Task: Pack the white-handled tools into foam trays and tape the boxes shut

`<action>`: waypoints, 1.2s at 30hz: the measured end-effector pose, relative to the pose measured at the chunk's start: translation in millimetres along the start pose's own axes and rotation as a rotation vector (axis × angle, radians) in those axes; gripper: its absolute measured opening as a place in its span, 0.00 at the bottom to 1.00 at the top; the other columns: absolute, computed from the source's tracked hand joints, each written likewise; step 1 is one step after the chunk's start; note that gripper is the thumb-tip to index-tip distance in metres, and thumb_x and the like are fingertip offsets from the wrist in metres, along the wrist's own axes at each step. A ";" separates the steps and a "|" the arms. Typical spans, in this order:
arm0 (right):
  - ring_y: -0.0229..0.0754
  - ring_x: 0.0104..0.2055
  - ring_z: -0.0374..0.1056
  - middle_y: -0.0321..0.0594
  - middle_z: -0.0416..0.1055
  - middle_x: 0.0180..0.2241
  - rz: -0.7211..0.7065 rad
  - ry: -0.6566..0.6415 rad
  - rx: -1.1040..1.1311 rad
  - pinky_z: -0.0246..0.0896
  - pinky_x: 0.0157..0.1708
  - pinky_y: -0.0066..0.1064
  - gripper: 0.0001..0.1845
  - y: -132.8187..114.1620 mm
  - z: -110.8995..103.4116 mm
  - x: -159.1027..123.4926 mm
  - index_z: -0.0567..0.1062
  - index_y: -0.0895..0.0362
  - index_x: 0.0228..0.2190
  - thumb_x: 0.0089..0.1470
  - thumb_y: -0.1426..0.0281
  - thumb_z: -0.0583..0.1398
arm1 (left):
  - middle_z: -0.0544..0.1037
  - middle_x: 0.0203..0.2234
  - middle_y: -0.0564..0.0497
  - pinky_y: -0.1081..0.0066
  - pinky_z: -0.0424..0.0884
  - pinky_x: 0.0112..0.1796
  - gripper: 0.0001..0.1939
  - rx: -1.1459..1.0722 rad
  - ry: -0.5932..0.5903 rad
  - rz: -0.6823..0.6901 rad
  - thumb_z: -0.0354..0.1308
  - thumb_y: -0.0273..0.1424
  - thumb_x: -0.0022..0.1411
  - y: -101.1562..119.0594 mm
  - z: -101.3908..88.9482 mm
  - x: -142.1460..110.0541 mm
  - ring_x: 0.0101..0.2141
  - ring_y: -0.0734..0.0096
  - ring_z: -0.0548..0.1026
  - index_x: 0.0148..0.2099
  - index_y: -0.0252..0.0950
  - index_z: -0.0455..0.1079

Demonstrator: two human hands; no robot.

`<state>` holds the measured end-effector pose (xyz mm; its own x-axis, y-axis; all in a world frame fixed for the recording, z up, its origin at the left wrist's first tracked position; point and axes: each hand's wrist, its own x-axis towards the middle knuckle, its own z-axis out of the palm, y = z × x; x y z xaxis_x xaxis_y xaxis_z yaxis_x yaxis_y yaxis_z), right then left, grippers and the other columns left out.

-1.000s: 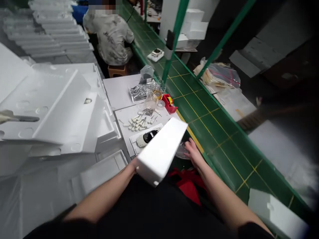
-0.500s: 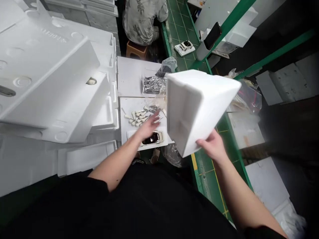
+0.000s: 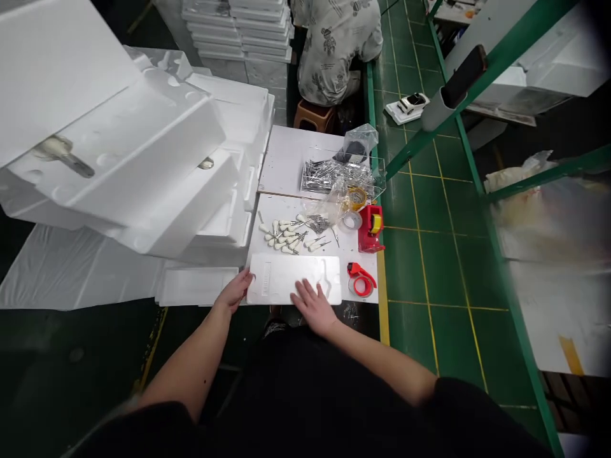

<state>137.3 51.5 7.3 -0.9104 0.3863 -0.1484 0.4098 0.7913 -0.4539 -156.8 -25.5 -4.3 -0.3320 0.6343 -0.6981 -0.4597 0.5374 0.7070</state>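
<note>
Head view. My left hand (image 3: pixel 233 292) grips the left end of the white foam box (image 3: pixel 286 287), fingers and thumb at its corner. My right hand (image 3: pixel 315 308) is open, palm down, fingers spread over the top face; it grasps nothing. Box lies flat at the near edge of the white table (image 3: pixel 272 207), lengthwise across my front, molded outline toward its right end.

Right of the box, just beside it: red tape cutter (image 3: pixel 361 280) with a roll. Behind that, red tape dispenser (image 3: pixel 370 229), yellow roll inside. Two loose tape rolls (image 3: pixel 353 219) sit to its left, one yellow, one pale. White-handled metal pieces (image 3: pixel 286 236) lie heaped behind the box; clear tray (image 3: pixel 334 177) of thin metal pieces farther back, clear plastic bag (image 3: pixel 361 141) at its far side.

Left: big white foam boxes (image 3: pixel 157 146) piled at angles, a metal-tipped object (image 3: pixel 64 156) among them, too blurred to name. Right: green surface (image 3: pixel 429 254) with yellow grid lines, a white model car (image 3: pixel 411 104) on a white base near its far end. Phone (image 3: pixel 465 75) in a holder on a green post (image 3: pixel 515 51). Ahead, a person (image 3: pixel 329 51) in a patterned shirt sits on a brown stool (image 3: pixel 314 117).
</note>
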 end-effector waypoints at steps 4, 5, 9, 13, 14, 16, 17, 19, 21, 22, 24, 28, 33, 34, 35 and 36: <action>0.66 0.76 0.33 0.51 0.45 0.73 0.037 0.097 0.110 0.27 0.69 0.72 0.32 13.9 -8.5 -6.7 0.64 0.53 0.65 0.61 0.72 0.59 | 0.55 0.71 0.33 0.59 0.53 0.68 0.41 0.056 0.159 0.014 0.66 0.41 0.64 -13.7 -2.9 14.4 0.71 0.54 0.53 0.71 0.34 0.53; 0.67 0.76 0.30 0.51 0.42 0.74 0.155 0.175 0.171 0.24 0.69 0.71 0.34 22.4 -15.1 -7.5 0.63 0.54 0.66 0.60 0.68 0.60 | 0.50 0.73 0.33 0.60 0.51 0.68 0.42 0.067 0.177 0.003 0.66 0.41 0.64 -14.0 -5.0 16.8 0.72 0.55 0.50 0.72 0.34 0.51; 0.64 0.75 0.38 0.56 0.46 0.73 0.881 0.357 0.752 0.35 0.71 0.64 0.44 69.8 -31.5 1.7 0.54 0.60 0.69 0.60 0.53 0.59 | 0.51 0.72 0.32 0.58 0.53 0.68 0.43 0.080 0.169 -0.069 0.67 0.43 0.63 -7.7 -8.3 31.5 0.72 0.52 0.51 0.72 0.34 0.52; 0.56 0.64 0.67 0.52 0.69 0.61 1.067 0.283 1.085 0.65 0.62 0.50 0.40 101.0 -27.3 20.2 0.63 0.56 0.65 0.64 0.43 0.46 | 0.73 0.60 0.31 0.52 0.70 0.58 0.41 0.043 0.043 -0.197 0.64 0.50 0.62 -4.7 -0.3 48.5 0.60 0.45 0.72 0.68 0.32 0.59; 0.54 0.63 0.68 0.51 0.70 0.61 1.075 0.291 1.114 0.66 0.61 0.47 0.39 102.7 -25.7 22.8 0.63 0.55 0.64 0.64 0.43 0.46 | 0.75 0.57 0.32 0.52 0.72 0.56 0.42 0.034 0.024 -0.230 0.62 0.53 0.62 -5.3 0.8 50.0 0.57 0.45 0.75 0.68 0.32 0.60; 0.53 0.64 0.66 0.49 0.68 0.63 1.092 0.314 1.150 0.63 0.63 0.46 0.40 100.6 -22.9 24.2 0.63 0.54 0.64 0.63 0.42 0.50 | 0.77 0.56 0.34 0.53 0.74 0.54 0.43 0.028 0.007 -0.285 0.60 0.55 0.62 -6.0 -0.7 48.9 0.56 0.46 0.76 0.70 0.34 0.58; 0.53 0.66 0.65 0.48 0.67 0.64 1.090 0.323 1.166 0.61 0.65 0.46 0.40 97.8 -21.4 23.4 0.64 0.53 0.64 0.62 0.41 0.51 | 0.77 0.56 0.35 0.53 0.74 0.54 0.44 0.032 -0.002 -0.309 0.61 0.56 0.61 -5.2 -3.1 47.3 0.56 0.46 0.76 0.70 0.35 0.58; 0.52 0.68 0.61 0.44 0.66 0.65 1.060 0.330 1.214 0.56 0.68 0.46 0.39 91.5 -16.8 20.4 0.65 0.51 0.63 0.60 0.41 0.54 | 0.78 0.56 0.40 0.53 0.75 0.54 0.44 0.046 -0.031 -0.350 0.64 0.56 0.58 -0.9 -9.1 44.3 0.56 0.45 0.76 0.69 0.41 0.61; 0.52 0.70 0.57 0.42 0.64 0.67 1.028 0.347 1.254 0.51 0.70 0.46 0.39 86.9 -10.8 17.3 0.66 0.49 0.63 0.60 0.40 0.54 | 0.79 0.55 0.44 0.52 0.75 0.54 0.44 0.057 -0.054 -0.374 0.66 0.55 0.54 5.3 -13.2 44.1 0.55 0.44 0.77 0.68 0.45 0.63; 0.52 0.71 0.56 0.42 0.63 0.67 1.020 0.363 1.253 0.48 0.71 0.46 0.38 85.8 -8.4 16.4 0.66 0.48 0.63 0.60 0.40 0.54 | 0.80 0.55 0.44 0.52 0.75 0.55 0.44 0.059 -0.058 -0.386 0.67 0.55 0.53 8.1 -13.9 45.3 0.55 0.43 0.77 0.68 0.45 0.64; 0.53 0.70 0.57 0.43 0.65 0.66 1.024 0.372 1.216 0.48 0.71 0.47 0.38 87.3 -8.4 17.3 0.66 0.49 0.63 0.60 0.41 0.55 | 0.80 0.54 0.42 0.52 0.75 0.55 0.48 0.079 -0.042 -0.406 0.68 0.58 0.49 11.8 -14.0 49.5 0.56 0.41 0.76 0.67 0.42 0.65; 0.50 0.63 0.66 0.47 0.69 0.62 1.040 0.240 0.976 0.61 0.63 0.43 0.31 120.0 -37.7 44.2 0.67 0.53 0.61 0.66 0.48 0.51 | 0.79 0.55 0.37 0.51 0.70 0.59 0.51 0.283 -0.024 -0.362 0.64 0.65 0.45 19.6 -21.7 62.0 0.59 0.38 0.73 0.63 0.36 0.68; 0.50 0.56 0.69 0.55 0.68 0.58 1.183 0.205 0.379 0.65 0.57 0.40 0.22 207.3 -86.6 133.1 0.66 0.60 0.57 0.65 0.63 0.55 | 0.68 0.65 0.35 0.44 0.59 0.65 0.49 0.786 -0.018 0.030 0.61 0.63 0.49 70.0 -20.0 74.2 0.66 0.36 0.62 0.63 0.35 0.66; 0.52 0.55 0.69 0.58 0.67 0.57 1.203 0.188 0.334 0.65 0.56 0.43 0.20 218.4 -90.9 149.3 0.67 0.61 0.55 0.64 0.67 0.56 | 0.67 0.65 0.37 0.43 0.58 0.65 0.44 0.838 -0.033 0.123 0.59 0.61 0.54 84.3 -10.0 74.8 0.66 0.39 0.63 0.63 0.36 0.66; 0.54 0.55 0.70 0.59 0.67 0.55 1.211 0.166 0.295 0.66 0.55 0.44 0.18 224.9 -92.9 161.9 0.68 0.62 0.54 0.63 0.70 0.55 | 0.67 0.66 0.39 0.43 0.60 0.64 0.39 0.855 -0.063 0.194 0.56 0.58 0.59 98.3 3.6 75.0 0.64 0.42 0.65 0.64 0.38 0.65; 0.55 0.54 0.70 0.60 0.67 0.54 1.213 0.141 0.257 0.66 0.53 0.46 0.16 226.9 -93.1 170.4 0.69 0.62 0.52 0.63 0.73 0.54 | 0.67 0.65 0.42 0.44 0.64 0.62 0.34 0.848 -0.101 0.241 0.53 0.55 0.64 111.3 20.1 75.2 0.62 0.45 0.68 0.64 0.41 0.65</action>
<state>80.5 341.0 -39.2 0.0677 0.8617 -0.5028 0.9427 -0.2202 -0.2506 -216.3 93.2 24.2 -0.2485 0.8076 -0.5348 0.3913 0.5887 0.7073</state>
